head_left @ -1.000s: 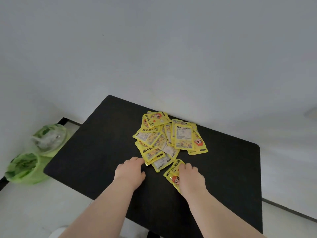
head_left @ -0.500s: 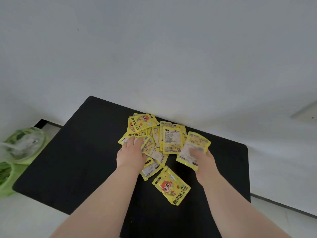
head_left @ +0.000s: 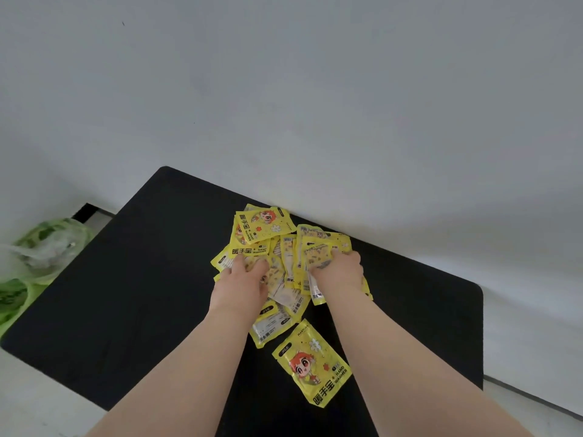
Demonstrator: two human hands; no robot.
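Our left hand (head_left: 241, 280) rests with relaxed fingers on the left part of the pile of yellow packets (head_left: 252, 238), which lies at the far middle of the black table (head_left: 126, 279), close to the wall. Our right hand (head_left: 339, 272) curls its fingers round one packet (head_left: 317, 257) on the pile's right side. A lone packet (head_left: 312, 362) lies face up nearer to us, between our forearms, and green bags (head_left: 41, 247) sit on the floor to the left.

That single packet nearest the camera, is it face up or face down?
Face up: the single packet lies flat on the black table, showing its cartoon character and HAND WARMER lettering.
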